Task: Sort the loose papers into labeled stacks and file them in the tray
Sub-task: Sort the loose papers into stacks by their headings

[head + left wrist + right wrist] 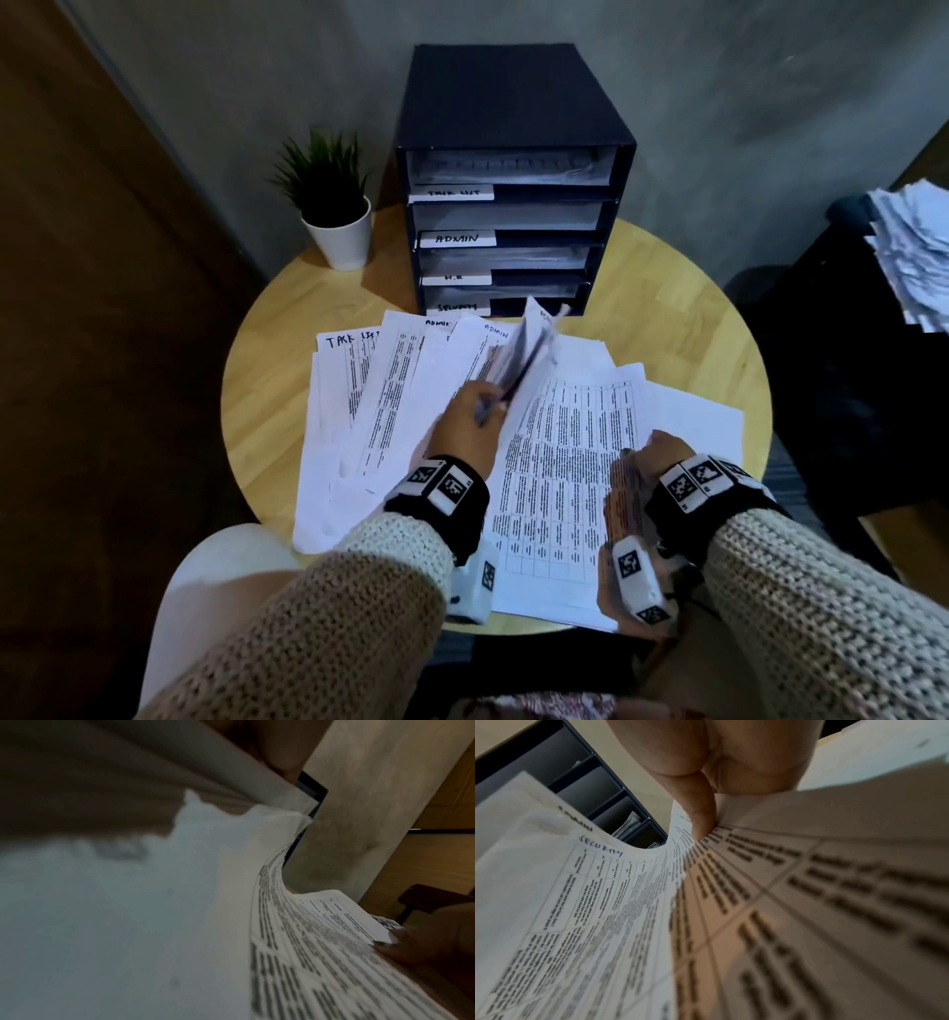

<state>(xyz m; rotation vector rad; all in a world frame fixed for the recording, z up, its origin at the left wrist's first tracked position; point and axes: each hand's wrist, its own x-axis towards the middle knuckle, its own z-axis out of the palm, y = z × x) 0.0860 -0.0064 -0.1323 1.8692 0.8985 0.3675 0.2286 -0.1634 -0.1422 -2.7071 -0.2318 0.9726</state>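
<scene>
Loose printed sheets (565, 462) lie fanned across the round table (267, 390); handwritten headings read TASK LIST (349, 340) and ADMIN (495, 331). My left hand (490, 406) grips a thin bundle of sheets (529, 349) lifted on edge over the spread. My right hand (637, 455) pinches the curled near edge of a printed sheet (624, 493). In the right wrist view my thumb (700, 817) presses on that sheet, beside a page headed SECURITY (600, 850). The dark file tray (513, 103) stands behind, with slots labelled TASK LIST, ADMIN, H.R and SECURITY.
A potted plant (334, 205) stands left of the tray. A separate heap of papers (914, 246) rests on dark furniture at the right. A grey wall runs behind the table. Bare wood shows along the table's left rim.
</scene>
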